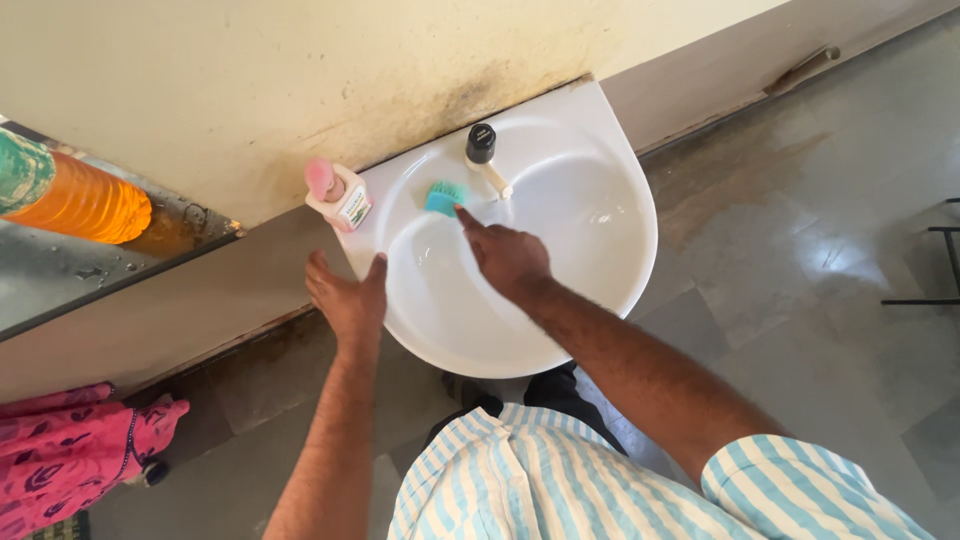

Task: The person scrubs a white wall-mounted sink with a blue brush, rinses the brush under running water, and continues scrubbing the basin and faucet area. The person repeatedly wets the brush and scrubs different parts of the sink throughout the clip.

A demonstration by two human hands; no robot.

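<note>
Two hands work at a white wall-mounted sink (pixel 610 260). The right hand (pixel 505 255) is inside the basin, apparently pinching a teal scrub brush (pixel 445 197) just below the black-topped tap (pixel 483 150), though its fingers hide the grip. The left hand (pixel 348 297) rests spread and empty on the sink's rim, near a pink-capped soap bottle (pixel 338 195).

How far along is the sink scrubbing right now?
Done: can't tell how much of the basin is scrubbed; the sink looks white and wet. In hand: the right hand presses a teal brush against the basin's back wall just below the tap, while the left hand braces on the rim. Left: the soap bottle sits on the rim; grime darkens the wall behind.
</note>
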